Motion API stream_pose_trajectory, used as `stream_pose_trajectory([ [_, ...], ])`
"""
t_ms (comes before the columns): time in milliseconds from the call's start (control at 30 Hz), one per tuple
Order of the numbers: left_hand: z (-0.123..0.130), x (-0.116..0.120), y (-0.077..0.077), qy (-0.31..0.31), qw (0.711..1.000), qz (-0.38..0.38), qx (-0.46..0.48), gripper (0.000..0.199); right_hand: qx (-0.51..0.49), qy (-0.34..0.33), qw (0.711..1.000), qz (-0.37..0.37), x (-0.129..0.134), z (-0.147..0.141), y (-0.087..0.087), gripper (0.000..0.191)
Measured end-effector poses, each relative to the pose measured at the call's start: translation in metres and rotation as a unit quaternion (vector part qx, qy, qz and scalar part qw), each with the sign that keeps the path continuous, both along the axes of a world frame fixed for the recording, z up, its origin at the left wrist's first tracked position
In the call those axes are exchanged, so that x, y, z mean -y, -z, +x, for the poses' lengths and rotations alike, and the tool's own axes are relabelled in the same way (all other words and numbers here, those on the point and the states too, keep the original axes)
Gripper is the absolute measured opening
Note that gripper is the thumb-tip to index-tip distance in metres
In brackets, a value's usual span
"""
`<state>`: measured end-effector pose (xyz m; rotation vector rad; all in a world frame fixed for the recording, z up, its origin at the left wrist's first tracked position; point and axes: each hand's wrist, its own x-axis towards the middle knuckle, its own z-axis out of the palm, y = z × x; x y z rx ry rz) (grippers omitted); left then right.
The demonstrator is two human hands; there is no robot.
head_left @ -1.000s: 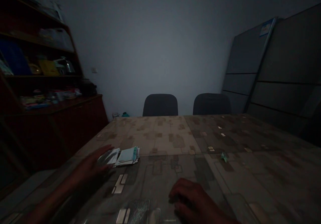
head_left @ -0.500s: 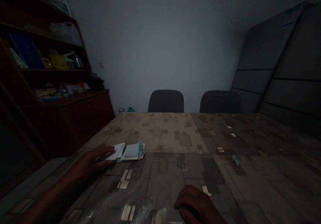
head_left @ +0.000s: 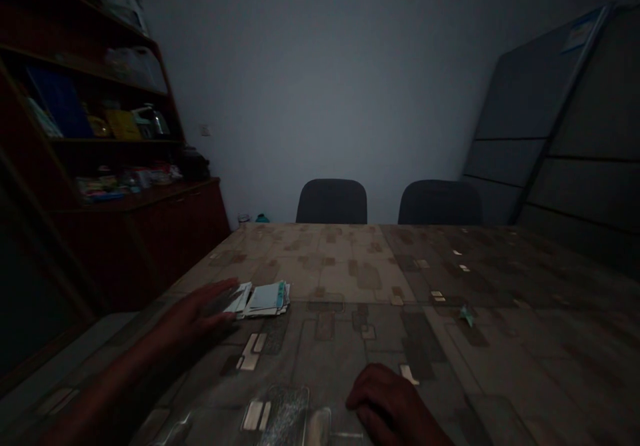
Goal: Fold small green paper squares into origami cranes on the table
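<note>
My left hand (head_left: 207, 313) reaches over the left end of the paper slips (head_left: 240, 299), its fingers stretched out and the thumb apart from them. It covers part of these slips; whether it presses on them I cannot tell. Just to their right lies a stack of pale paper pieces (head_left: 265, 297) with a teal strip along its right edge. Near the front of the table, my right hand (head_left: 387, 399) rests with its fingers curled in and nothing visible in them. A small green folded paper piece, star-like in shape (head_left: 467, 316), lies farther right.
A patterned cloth covers the table (head_left: 330, 353). Two dark chairs (head_left: 332, 201) stand behind its far edge. At the left is a dark red cabinet (head_left: 175, 233) with filled shelves; tall grey panels (head_left: 515, 113) stand at the right. The room is dim.
My left hand has shifted slightly right and farther over the left slips, covering more of them. My right hand stays curled in almost the same place.
</note>
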<state>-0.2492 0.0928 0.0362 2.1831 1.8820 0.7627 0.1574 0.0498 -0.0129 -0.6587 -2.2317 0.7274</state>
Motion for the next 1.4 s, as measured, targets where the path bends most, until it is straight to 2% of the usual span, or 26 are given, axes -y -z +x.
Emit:
stream_pose_trajectory([
  [167,-0.018,0.004,0.009,-0.001,1.000,-0.018,0.011,0.047,-0.003,0.009,1.000,0.006,0.001,0.000,0.000,0.019],
  [433,-0.017,-0.001,0.012,0.008,0.999,-0.020,0.030,0.038,-0.003,0.000,1.000,0.015,-0.002,0.000,0.001,0.019],
  [733,-0.005,0.002,0.006,-0.030,0.999,-0.008,0.044,0.038,0.006,0.007,1.000,0.001,-0.001,0.000,-0.001,0.020],
  [900,-0.006,-0.001,0.007,-0.049,0.996,-0.006,0.069,0.037,0.005,0.007,1.000,0.000,-0.001,0.000,0.002,0.020],
  [1067,-0.012,-0.004,0.011,-0.023,0.994,-0.012,0.106,0.034,-0.001,0.006,1.000,-0.004,0.000,0.000,0.001,0.021],
  [1167,-0.013,-0.003,0.011,-0.007,0.992,-0.004,0.124,0.039,-0.007,0.001,1.000,0.001,-0.001,0.000,0.001,0.019],
  [1400,-0.014,0.001,0.009,-0.002,0.990,0.000,0.140,0.040,-0.005,-0.002,1.000,0.006,-0.001,0.000,0.001,0.020],
])
